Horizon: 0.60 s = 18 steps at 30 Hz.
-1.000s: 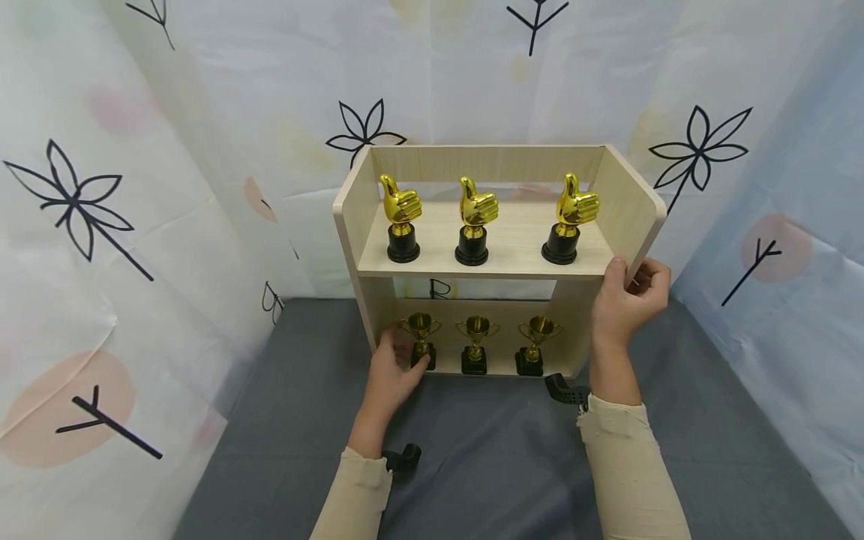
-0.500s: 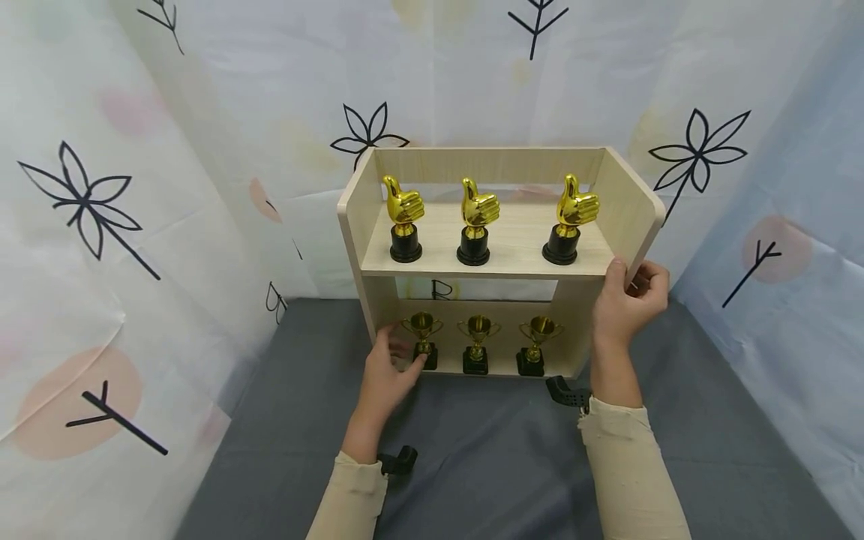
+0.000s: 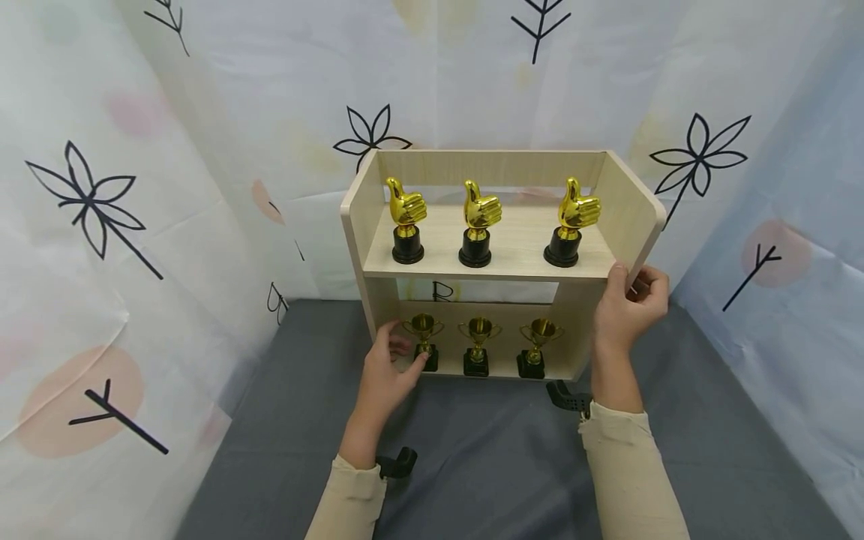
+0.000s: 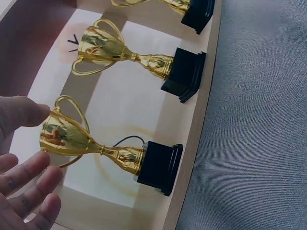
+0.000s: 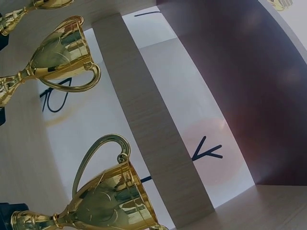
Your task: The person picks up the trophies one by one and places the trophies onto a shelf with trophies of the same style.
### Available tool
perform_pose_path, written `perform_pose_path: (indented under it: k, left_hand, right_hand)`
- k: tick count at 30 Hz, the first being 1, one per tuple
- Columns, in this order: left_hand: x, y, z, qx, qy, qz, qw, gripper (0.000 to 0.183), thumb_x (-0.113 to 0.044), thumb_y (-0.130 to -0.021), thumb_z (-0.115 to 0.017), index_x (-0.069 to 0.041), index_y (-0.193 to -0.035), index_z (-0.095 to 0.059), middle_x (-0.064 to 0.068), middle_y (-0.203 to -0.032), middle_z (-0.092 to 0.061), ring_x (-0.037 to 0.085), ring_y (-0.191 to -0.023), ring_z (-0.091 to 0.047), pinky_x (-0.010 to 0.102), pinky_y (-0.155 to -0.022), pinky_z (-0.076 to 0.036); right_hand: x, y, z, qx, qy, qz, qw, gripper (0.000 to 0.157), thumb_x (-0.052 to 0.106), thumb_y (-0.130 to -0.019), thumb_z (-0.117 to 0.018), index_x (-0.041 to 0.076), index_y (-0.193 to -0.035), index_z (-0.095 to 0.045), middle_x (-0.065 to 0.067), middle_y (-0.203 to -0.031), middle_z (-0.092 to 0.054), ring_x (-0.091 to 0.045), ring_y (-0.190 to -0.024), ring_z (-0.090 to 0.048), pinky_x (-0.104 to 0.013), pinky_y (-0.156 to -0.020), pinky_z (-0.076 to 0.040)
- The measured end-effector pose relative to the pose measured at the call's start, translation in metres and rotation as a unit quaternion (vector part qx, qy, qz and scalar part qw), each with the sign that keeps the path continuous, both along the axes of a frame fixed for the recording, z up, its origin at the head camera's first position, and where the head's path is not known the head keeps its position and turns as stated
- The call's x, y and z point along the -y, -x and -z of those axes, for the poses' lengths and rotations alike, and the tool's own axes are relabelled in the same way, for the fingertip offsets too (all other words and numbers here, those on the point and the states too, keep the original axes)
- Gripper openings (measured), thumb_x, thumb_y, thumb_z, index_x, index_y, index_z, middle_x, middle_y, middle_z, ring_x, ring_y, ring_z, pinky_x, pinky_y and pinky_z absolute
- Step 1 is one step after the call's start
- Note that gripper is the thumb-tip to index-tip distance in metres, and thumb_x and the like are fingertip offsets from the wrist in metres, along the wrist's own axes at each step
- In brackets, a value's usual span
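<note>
A pale wooden two-tier shelf [image 3: 493, 167] stands on a grey cloth. Gold trophy cups on black square bases line its lower tier: a left cup [image 4: 64, 135], a middle cup [image 4: 103, 45] and a right cup [image 3: 541, 330]. My left hand [image 3: 383, 379] is beside the left cup, fingers parted, thumb and fingertips on either side of the cup's mouth in the left wrist view; whether they touch it I cannot tell. With my right hand [image 3: 624, 311] I grip the front edge of the shelf's right side panel. The right wrist view shows cups but no hand.
On the upper tier stand three gold thumbs-up trophies: left trophy [image 3: 407, 221], middle trophy [image 3: 480, 223] and right trophy [image 3: 570, 223]. Patterned white fabric [image 3: 270, 97] hangs behind and at both sides. The grey cloth [image 3: 493, 457] extends in front of the shelf.
My left hand has shifted slightly left, its fingers drawing back a little from the left cup. The right hand keeps its grip on the side panel. The head view has moved slightly.
</note>
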State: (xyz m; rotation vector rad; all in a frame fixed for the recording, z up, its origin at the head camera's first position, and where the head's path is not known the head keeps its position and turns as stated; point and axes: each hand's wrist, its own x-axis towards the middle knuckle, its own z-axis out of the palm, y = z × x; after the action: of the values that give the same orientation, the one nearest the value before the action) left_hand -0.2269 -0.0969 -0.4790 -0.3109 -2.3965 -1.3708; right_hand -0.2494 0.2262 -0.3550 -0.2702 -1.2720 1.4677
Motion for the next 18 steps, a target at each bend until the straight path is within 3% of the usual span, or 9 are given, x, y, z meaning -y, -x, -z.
perform_pose_path:
  k: [5, 10, 18]
  left_hand:
    - [0.0, -0.003, 0.0, 0.002, -0.005, 0.002, 1.0, 0.072, -0.03, -0.086, -0.076, -0.019, -0.146, -0.038, 0.014, -0.109, -0.063, 0.023, -0.097, -0.063, 0.047, -0.078, -0.057]
    - [0.0, -0.007, -0.002, 0.0, 0.0, 0.001, 1.0, 0.071, -0.031, -0.087, -0.075, -0.019, -0.146, -0.038, 0.01, -0.11, -0.063, 0.024, -0.098, -0.063, 0.04, -0.07, -0.058]
    - [-0.001, -0.012, -0.007, -0.013, 0.006, 0.0, 0.9999, 0.069, -0.03, -0.088, -0.074, -0.013, -0.145, -0.039, 0.009, -0.109, -0.063, 0.026, -0.099, -0.063, 0.052, -0.084, -0.053]
  right_hand:
    - [0.0, -0.003, 0.001, 0.005, -0.004, 0.001, 1.0, 0.003, 0.013, -0.089, -0.066, 0.013, -0.089, -0.062, 0.005, -0.087, -0.056, -0.011, -0.079, -0.055, -0.025, -0.07, -0.041]
    - [0.0, -0.004, 0.005, 0.008, -0.008, 0.003, 1.0, 0.005, 0.015, -0.09, -0.067, 0.012, -0.092, -0.063, 0.006, -0.088, -0.055, -0.011, -0.081, -0.056, -0.024, -0.07, -0.042]
    - [0.001, -0.006, 0.009, -0.001, -0.016, 0.007, 1.0, 0.007, 0.015, -0.09, -0.068, 0.01, -0.093, -0.066, 0.003, -0.09, -0.059, -0.011, -0.084, -0.06, -0.025, -0.072, -0.046]
